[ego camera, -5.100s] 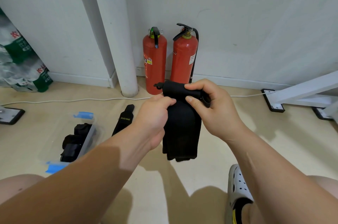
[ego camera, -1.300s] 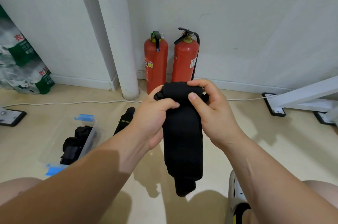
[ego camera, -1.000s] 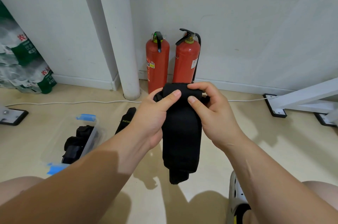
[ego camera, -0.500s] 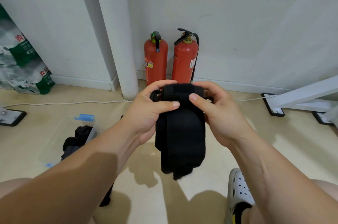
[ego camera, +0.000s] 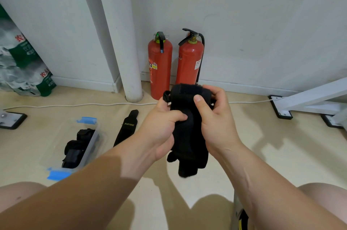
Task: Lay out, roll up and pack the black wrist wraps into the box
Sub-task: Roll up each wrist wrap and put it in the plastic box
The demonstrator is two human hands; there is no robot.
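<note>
Black fabric of the wrist wrap (ego camera: 187,135) hangs mid-air at the centre of the head view, long axis running 12 to 6 o'clock, its rolled top pinched by the right hand (ego camera: 216,120) and its middle gripped by the left hand (ego camera: 161,130), loose tail dangling below. The clear box (ego camera: 93,141), holding rolled wraps (ego camera: 75,147), sits on the floor at about 8 o'clock from the hands, a flat wrap (ego camera: 126,128) lying between; the left hand is nearer it, so I judge packing will go down and leftward once the tail is wound.
</note>
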